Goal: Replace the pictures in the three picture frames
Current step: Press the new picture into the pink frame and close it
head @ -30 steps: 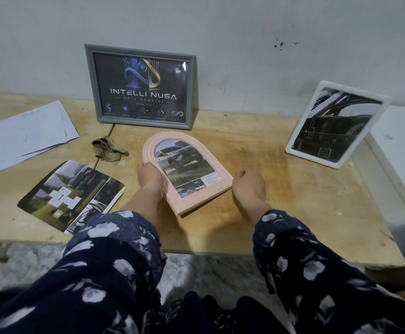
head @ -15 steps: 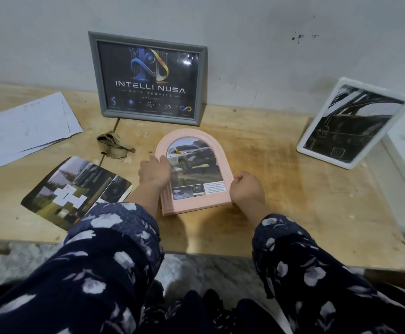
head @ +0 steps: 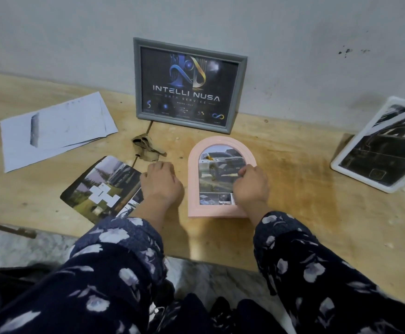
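Note:
A pink arched frame (head: 220, 150) with a car picture lies flat on the wooden table (head: 305, 201), its arch pointing to the wall. My right hand (head: 252, 186) lies over its right side, fingers curled onto the picture and rim. My left hand (head: 161, 184) rests on the table just left of the frame, fingers curled, holding nothing. A grey frame (head: 189, 85) with a dark logo picture leans on the wall behind. At the far right a white frame (head: 379, 150) with a dark picture stands tilted. A loose landscape print (head: 100, 189) lies left of my left hand.
A stack of white paper sheets (head: 57, 131) lies at the back left. A crumpled tan scrap (head: 146, 148) sits between the grey frame and the loose print. The table's front edge runs just under my forearms; my dark floral sleeves fill the foreground.
The pink frame has turned from slanted to straight and lies flat. My left hand has let go and moved off to its left. My right hand has slid up onto the frame's right side.

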A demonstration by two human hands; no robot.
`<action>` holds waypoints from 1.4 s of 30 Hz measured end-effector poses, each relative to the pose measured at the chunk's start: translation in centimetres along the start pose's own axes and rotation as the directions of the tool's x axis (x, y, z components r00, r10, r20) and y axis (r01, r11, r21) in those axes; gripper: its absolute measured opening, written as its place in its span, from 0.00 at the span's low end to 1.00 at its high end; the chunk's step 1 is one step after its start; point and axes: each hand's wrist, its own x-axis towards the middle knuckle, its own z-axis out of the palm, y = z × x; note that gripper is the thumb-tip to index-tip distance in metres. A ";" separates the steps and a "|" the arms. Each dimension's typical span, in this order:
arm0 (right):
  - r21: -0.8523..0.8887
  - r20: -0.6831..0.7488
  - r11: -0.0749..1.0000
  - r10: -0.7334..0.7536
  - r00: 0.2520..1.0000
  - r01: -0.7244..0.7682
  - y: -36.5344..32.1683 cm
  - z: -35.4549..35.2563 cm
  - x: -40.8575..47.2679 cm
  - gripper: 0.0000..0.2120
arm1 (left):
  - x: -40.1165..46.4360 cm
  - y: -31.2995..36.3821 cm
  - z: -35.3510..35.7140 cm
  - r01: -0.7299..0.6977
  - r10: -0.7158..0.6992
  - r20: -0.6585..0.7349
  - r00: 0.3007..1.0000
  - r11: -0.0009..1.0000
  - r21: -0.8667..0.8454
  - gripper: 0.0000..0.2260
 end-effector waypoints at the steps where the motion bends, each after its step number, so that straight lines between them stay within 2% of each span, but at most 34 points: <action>1: 0.011 0.011 0.999 -0.050 0.999 0.049 -1.1 0.3 0.2 0.14 | -0.2 -0.7 0.0 -0.029 0.029 -0.008 1.000 1.000 0.008 0.16; 6: 0.080 0.106 0.949 -0.313 0.944 0.306 -8.4 3.0 1.1 0.14 | -0.8 -5.0 0.2 -0.139 0.139 -0.022 0.990 0.990 0.002 0.19; 11: 0.233 0.191 0.864 -0.491 0.850 0.446 -13.5 5.7 2.3 0.14 | -0.7 -6.9 1.0 -0.224 0.224 0.003 0.975 0.974 -0.025 0.24; 14: 0.244 0.278 0.845 -0.532 0.800 0.476 -15.8 7.2 2.5 0.15 | -0.2 -7.5 1.1 -0.246 0.244 -0.047 0.969 0.968 -0.049 0.24; 18: 0.254 0.332 0.843 -0.537 0.776 0.474 -17.6 8.7 2.6 0.21 | 0.1 -8.3 0.9 -0.281 0.277 -0.056 0.959 0.955 -0.093 0.22; 20: 0.318 0.291 0.837 -0.534 0.794 0.446 -17.7 8.6 2.7 0.22 | 0.4 -8.0 0.6 -0.276 0.272 -0.057 0.961 0.957 -0.091 0.20; 23: 0.476 0.226 0.822 -0.458 0.860 0.313 -17.7 7.3 3.0 0.16 | 1.7 -7.0 -0.6 -0.230 0.226 -0.053 0.973 0.968 -0.097 0.15; 27: 0.604 0.165 0.775 -0.349 0.923 0.185 -17.4 4.7 3.7 0.10 | 2.8 -5.7 -2.6 -0.064 0.003 -0.188 0.982 0.946 -0.318 0.11; 29: 0.647 0.166 0.750 -0.309 0.936 0.133 -16.9 3.2 4.0 0.13 | 3.1 -5.2 -2.8 0.014 -0.085 -0.144 0.986 0.900 -0.435 0.11; 31: 0.695 0.166 0.715 -0.264 0.950 0.078 -16.0 1.5 4.1 0.17 | 3.2 -4.2 -2.9 0.046 -0.086 -0.055 0.995 0.860 -0.508 0.17; 33: 0.717 0.164 0.696 -0.229 0.959 0.043 -15.1 0.1 4.3 0.18 | 3.1 -3.2 -2.9 0.007 -0.030 -0.037 0.999 0.863 -0.504 0.24; 35: 0.721 0.150 0.692 -0.208 0.967 0.038 -14.0 -0.9 4.5 0.17 | 3.1 -1.9 -3.0 -0.078 0.030 -0.113 0.993 0.891 -0.448 0.24; 39: 0.724 0.127 0.690 -0.144 0.981 0.008 -11.3 -2.9 4.3 0.15 | 2.9 0.9 -4.0 -0.243 0.113 -0.329 0.938 0.889 -0.387 0.05; 42: 0.784 0.231 0.602 -0.058 0.971 -0.151 -9.1 -3.8 4.3 0.12 | 3.2 2.7 -4.4 -0.249 0.092 -0.303 0.948 0.810 -0.531 0.02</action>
